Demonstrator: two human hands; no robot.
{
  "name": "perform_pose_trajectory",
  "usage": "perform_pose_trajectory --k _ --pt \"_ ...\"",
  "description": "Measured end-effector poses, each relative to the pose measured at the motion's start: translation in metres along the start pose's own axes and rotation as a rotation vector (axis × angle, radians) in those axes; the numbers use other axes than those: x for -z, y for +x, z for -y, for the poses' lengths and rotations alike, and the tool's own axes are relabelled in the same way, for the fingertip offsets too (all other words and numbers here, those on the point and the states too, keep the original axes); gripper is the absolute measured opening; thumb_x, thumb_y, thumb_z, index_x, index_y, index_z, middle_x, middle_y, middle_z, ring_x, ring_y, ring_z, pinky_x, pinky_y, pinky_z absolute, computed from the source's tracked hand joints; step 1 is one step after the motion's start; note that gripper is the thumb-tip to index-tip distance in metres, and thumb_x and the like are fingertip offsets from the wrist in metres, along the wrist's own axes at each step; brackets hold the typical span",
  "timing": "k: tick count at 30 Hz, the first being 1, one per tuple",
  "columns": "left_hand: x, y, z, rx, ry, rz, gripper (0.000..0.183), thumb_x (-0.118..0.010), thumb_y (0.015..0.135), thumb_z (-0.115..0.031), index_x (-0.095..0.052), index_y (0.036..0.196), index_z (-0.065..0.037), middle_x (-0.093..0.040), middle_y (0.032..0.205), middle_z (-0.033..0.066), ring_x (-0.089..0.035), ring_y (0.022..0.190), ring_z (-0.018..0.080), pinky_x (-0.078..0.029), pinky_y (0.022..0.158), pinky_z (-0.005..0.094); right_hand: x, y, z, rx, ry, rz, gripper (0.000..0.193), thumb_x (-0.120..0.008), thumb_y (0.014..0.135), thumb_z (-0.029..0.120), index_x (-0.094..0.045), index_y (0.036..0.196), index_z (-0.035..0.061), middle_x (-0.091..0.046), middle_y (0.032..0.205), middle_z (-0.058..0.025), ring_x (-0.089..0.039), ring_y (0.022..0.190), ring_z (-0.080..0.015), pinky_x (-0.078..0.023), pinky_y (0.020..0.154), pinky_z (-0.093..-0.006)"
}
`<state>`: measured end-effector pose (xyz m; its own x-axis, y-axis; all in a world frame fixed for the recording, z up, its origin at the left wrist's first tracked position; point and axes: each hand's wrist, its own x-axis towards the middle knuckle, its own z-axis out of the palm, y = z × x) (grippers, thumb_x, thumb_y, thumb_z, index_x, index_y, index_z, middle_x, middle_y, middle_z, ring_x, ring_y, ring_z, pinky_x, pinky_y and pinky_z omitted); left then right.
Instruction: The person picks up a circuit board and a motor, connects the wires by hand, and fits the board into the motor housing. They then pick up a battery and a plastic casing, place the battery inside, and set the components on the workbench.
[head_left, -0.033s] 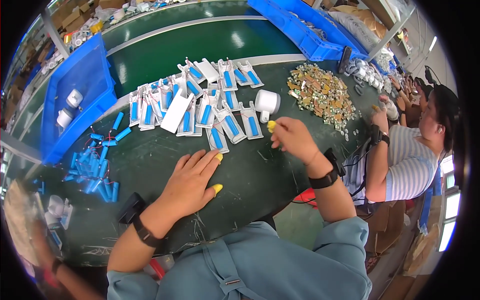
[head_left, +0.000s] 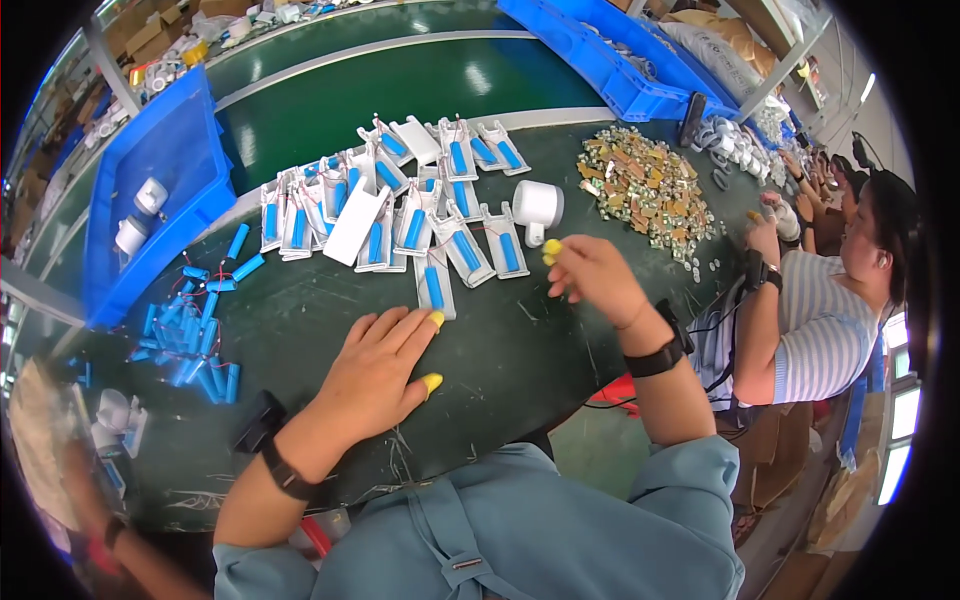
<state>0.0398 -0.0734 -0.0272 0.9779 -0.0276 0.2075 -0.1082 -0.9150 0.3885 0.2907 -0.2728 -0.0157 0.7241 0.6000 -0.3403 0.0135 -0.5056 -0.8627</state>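
My left hand [head_left: 365, 380] lies with its fingers stretched out on the dark green tabletop. Its index fingertip, in a yellow finger cover, touches the near end of a white plastic casing [head_left: 447, 292] fitted with a blue cylindrical battery [head_left: 433, 287]. Beyond it, several similar white casings [head_left: 352, 222] lie in an overlapping group, many with blue batteries and thin wires. My right hand [head_left: 603, 282] hovers to the right, thumb and index finger pinched, yellow covers on their tips. Anything between them is too small to make out. Just beyond is a white round-headed device [head_left: 538, 204].
Loose blue batteries [head_left: 190, 335] are heaped at left, below a tilted blue bin [head_left: 160, 220] containing two white parts. Small circuit boards [head_left: 650, 190] form a pile at right. Another blue bin [head_left: 600, 60] stands far right. A co-worker [head_left: 825, 310] sits at my right.
The casing under my left index fingertip has slid slightly toward me, away from the group. My right hand has shifted a little to the right, still pinched.
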Motion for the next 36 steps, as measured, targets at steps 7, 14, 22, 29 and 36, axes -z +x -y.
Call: perform_pose_trajectory --k 7,14,22,29,36 --pt "0.044 -0.075 0.007 0.188 -0.223 0.206 0.05 -0.07 0.078 -0.013 -0.059 0.125 -0.004 -0.058 0.127 0.0148 -0.052 0.12 0.0358 -0.043 0.102 0.0448 0.035 -0.036 -0.013 0.049 0.675 -0.059 0.019 -0.054 0.099 0.021 -0.061 0.101 0.0036 -0.061 0.078 0.0016 -0.058 0.065 -0.0069 -0.043 0.052 -0.0188" --pt "0.053 -0.089 -0.001 0.382 -0.225 -0.094 0.038 -0.063 0.074 0.006 -0.062 0.112 0.0 -0.063 0.104 0.0172 -0.064 0.094 0.0338 -0.052 0.079 0.036 -0.045 -0.097 -0.005 -0.004 0.511 0.118 0.021 -0.046 0.103 0.019 -0.058 0.11 0.003 -0.058 0.075 -0.0009 -0.058 0.059 -0.0098 -0.044 0.053 -0.021" --pt "0.009 -0.035 0.001 0.392 -0.156 -0.12 0.023 -0.066 0.077 -0.005 -0.061 0.099 -0.003 -0.059 0.089 0.0112 -0.062 0.083 0.0325 -0.051 0.072 0.0423 -0.122 -0.108 -0.021 0.022 0.503 0.476 0.019 -0.044 0.106 0.016 -0.055 0.116 0.0031 -0.062 0.083 -0.0034 -0.062 0.072 -0.0092 -0.049 0.061 -0.0222" --pt "0.007 -0.03 -0.004 0.477 -0.227 0.02 0.021 -0.065 0.078 -0.004 -0.061 0.099 -0.004 -0.059 0.091 0.0108 -0.063 0.081 0.0317 -0.051 0.069 0.0424 -0.13 -0.105 -0.02 0.065 0.421 0.471 0.019 -0.046 0.106 0.016 -0.055 0.116 0.0029 -0.062 0.088 -0.0023 -0.061 0.076 -0.0074 -0.05 0.063 -0.0214" --pt "-0.002 -0.036 -0.003 0.311 -0.329 -0.145 0.028 -0.065 0.074 0.006 -0.061 0.1 -0.003 -0.064 0.09 0.0093 -0.064 0.069 0.0218 -0.051 0.061 0.0307 -0.13 -0.103 -0.021 0.103 0.382 0.449 0.02 -0.047 0.105 0.013 -0.054 0.12 0.0004 -0.064 0.091 -0.004 -0.063 0.079 -0.0083 -0.053 0.066 -0.0228"
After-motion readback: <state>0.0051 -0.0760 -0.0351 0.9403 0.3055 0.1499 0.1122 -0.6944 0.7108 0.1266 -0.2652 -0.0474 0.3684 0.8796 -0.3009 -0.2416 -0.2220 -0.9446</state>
